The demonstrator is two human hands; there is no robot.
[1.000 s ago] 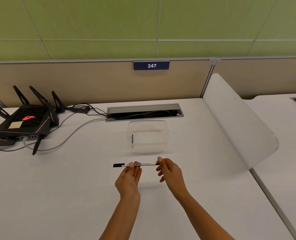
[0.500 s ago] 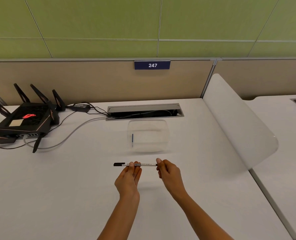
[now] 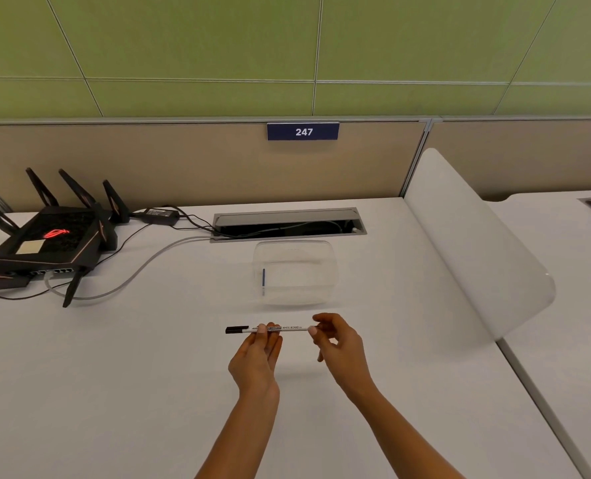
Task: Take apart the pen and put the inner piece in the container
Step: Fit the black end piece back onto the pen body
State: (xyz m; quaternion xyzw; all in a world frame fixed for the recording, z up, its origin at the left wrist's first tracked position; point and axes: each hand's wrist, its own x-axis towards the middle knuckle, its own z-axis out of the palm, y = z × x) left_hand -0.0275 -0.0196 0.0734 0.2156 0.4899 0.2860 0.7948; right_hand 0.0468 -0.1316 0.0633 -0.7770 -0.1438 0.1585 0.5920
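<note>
Over on the left of the white surface (image 3: 114, 375) there's a black router (image 3: 49, 242) with its cables. In the middle, the left hand (image 3: 256, 361) has its fingers (image 3: 261, 331) pinched around the pen (image 3: 270, 329), held level just above the surface, black cap pointing left. The right hand (image 3: 339, 347) grips the pen's right end with its fingertips. Just behind the pen sits a clear container (image 3: 296, 271) with one thin blue stick (image 3: 263, 281) lying inside near its left wall, nothing else in there.

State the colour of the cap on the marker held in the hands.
Black, on the whiteboard marker's cap at its left end; the head view shows it.
</note>
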